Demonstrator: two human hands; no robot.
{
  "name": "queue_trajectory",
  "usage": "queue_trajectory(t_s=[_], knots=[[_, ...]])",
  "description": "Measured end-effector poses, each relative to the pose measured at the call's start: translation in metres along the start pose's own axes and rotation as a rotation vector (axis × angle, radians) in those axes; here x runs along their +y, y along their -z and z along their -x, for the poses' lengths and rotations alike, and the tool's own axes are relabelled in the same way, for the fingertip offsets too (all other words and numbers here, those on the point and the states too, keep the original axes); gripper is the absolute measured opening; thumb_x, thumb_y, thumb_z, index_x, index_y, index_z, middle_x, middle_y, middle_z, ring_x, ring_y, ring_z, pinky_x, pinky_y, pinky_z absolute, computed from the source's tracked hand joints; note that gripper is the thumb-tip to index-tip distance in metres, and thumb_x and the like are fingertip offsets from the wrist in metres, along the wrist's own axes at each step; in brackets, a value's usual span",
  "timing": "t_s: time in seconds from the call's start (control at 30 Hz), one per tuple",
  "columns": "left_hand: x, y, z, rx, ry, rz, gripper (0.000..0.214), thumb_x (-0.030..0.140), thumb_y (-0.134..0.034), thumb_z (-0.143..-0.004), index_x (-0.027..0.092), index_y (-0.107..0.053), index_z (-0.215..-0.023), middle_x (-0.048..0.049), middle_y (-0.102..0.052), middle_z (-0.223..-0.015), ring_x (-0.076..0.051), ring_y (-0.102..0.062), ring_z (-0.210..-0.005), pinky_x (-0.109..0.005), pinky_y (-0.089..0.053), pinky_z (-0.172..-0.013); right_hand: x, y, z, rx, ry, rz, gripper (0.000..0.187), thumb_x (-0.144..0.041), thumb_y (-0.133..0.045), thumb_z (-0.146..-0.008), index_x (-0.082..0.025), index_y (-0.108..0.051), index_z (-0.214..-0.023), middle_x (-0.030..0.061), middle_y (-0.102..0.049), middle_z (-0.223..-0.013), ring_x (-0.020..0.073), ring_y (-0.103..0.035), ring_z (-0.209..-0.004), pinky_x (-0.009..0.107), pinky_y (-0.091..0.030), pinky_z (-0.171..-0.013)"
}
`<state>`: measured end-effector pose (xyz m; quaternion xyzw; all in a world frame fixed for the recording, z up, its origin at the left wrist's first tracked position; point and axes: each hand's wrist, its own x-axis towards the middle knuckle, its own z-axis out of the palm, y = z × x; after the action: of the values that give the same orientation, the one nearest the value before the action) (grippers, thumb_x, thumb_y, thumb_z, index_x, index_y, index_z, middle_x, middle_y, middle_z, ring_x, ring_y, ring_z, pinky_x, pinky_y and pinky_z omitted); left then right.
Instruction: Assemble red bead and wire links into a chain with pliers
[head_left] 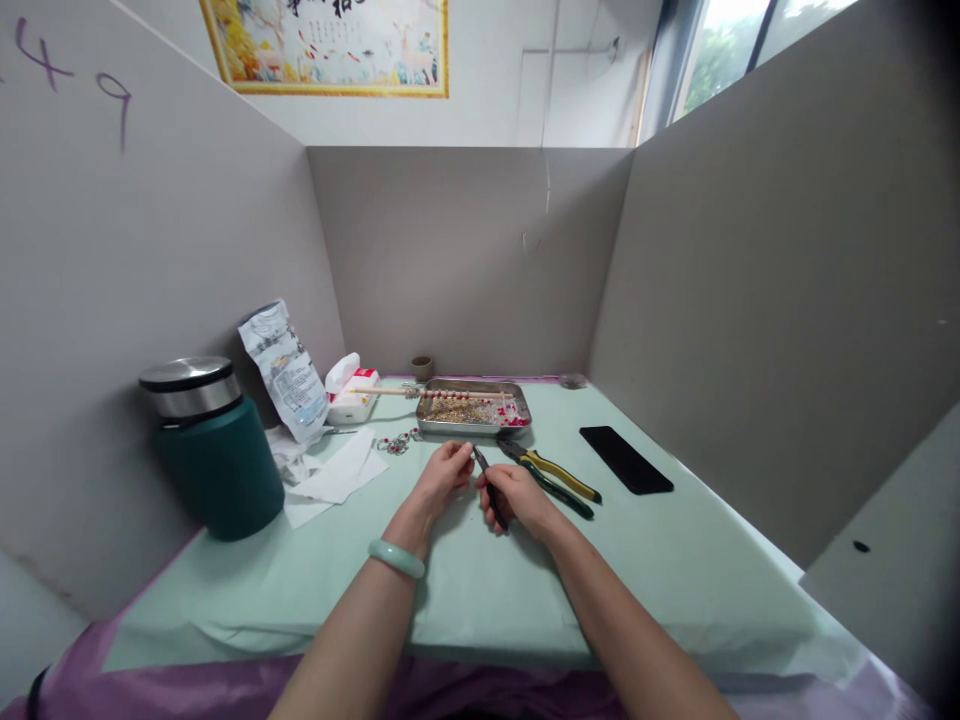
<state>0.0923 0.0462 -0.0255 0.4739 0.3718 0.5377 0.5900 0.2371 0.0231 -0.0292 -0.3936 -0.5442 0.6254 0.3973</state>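
My right hand [517, 497] is wrapped round a small pair of dark-handled pliers [490, 488], its tip angled up toward my left fingertips. The fingers of my left hand [442, 480] are pinched together beside that tip; what they hold is too small to make out. Beyond both hands stands a metal tray [459, 430] with gold-coloured and red-and-clear small pieces in it. Across the tray lies a thin wooden stick [390, 391] with red beads along it. A beaded chain [397, 442] rests on the cloth left of the tray.
Larger yellow-and-green pliers [559, 480] lie right of my right hand, and a black phone [626, 460] farther right. On the left are a green flask [217, 465], a foil pouch [285, 370], a tissue pack [354, 404] and white paper [337, 475]. Grey partitions [472, 260] enclose the table.
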Motion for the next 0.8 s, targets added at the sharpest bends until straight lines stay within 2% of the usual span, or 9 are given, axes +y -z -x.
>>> queue_trajectory(t_s=[0.1,0.23,0.43,0.6,0.8], knots=[[0.001,-0.0003,-0.0005,-0.029,0.02,0.031,0.03,0.041,-0.063,-0.077,0.016,-0.049,-0.069,0.0026,-0.05,-0.058,-0.003,-0.032,-0.039,-0.019,-0.027,-0.041,-0.0004,0.0008,0.0005,-0.001,-0.001,-0.012,0.022,-0.038,-0.053,-0.075,-0.016,-0.056,-0.077,-0.0009,-0.058,-0.056,0.0111,-0.052,-0.038,0.021,-0.04,-0.032],[0.0014,0.0006,-0.0008,-0.047,0.025,0.055,0.025,0.034,-0.066,-0.074,0.015,-0.049,-0.068,0.0014,-0.052,-0.06,-0.004,-0.036,-0.041,-0.019,-0.028,-0.042,-0.0017,0.0019,0.0007,-0.008,-0.003,-0.028,0.023,-0.038,-0.053,-0.075,-0.016,-0.056,-0.08,-0.0012,-0.058,-0.058,0.0108,-0.053,-0.04,0.021,-0.041,-0.034],[0.001,0.0031,0.0002,-0.043,0.0,0.057,0.03,0.037,-0.072,-0.069,0.014,-0.051,-0.068,0.0023,-0.051,-0.059,-0.002,-0.033,-0.041,-0.019,-0.028,-0.042,-0.0023,0.0018,-0.0001,0.006,-0.016,0.005,0.021,-0.037,-0.051,-0.075,-0.016,-0.055,-0.078,-0.001,-0.058,-0.056,0.0117,-0.052,-0.039,0.023,-0.041,-0.032],[0.0011,0.0036,0.0006,-0.014,-0.014,0.037,0.035,0.04,-0.075,-0.065,0.014,-0.052,-0.067,0.0033,-0.05,-0.056,-0.002,-0.032,-0.04,-0.02,-0.028,-0.042,-0.0027,0.0003,-0.0013,0.031,-0.013,0.07,0.019,-0.034,-0.05,-0.075,-0.016,-0.055,-0.076,-0.0009,-0.057,-0.055,0.0115,-0.051,-0.038,0.022,-0.04,-0.032],[0.0002,0.0001,-0.0017,0.036,-0.055,0.021,0.034,0.041,-0.073,-0.067,0.016,-0.051,-0.067,0.0038,-0.05,-0.056,-0.003,-0.036,-0.041,-0.019,-0.029,-0.042,0.003,-0.0024,-0.0087,0.098,0.046,0.199,0.019,-0.033,-0.047,-0.078,-0.017,-0.057,-0.075,-0.0018,-0.055,-0.054,0.0114,-0.05,-0.036,0.021,-0.037,-0.032]])
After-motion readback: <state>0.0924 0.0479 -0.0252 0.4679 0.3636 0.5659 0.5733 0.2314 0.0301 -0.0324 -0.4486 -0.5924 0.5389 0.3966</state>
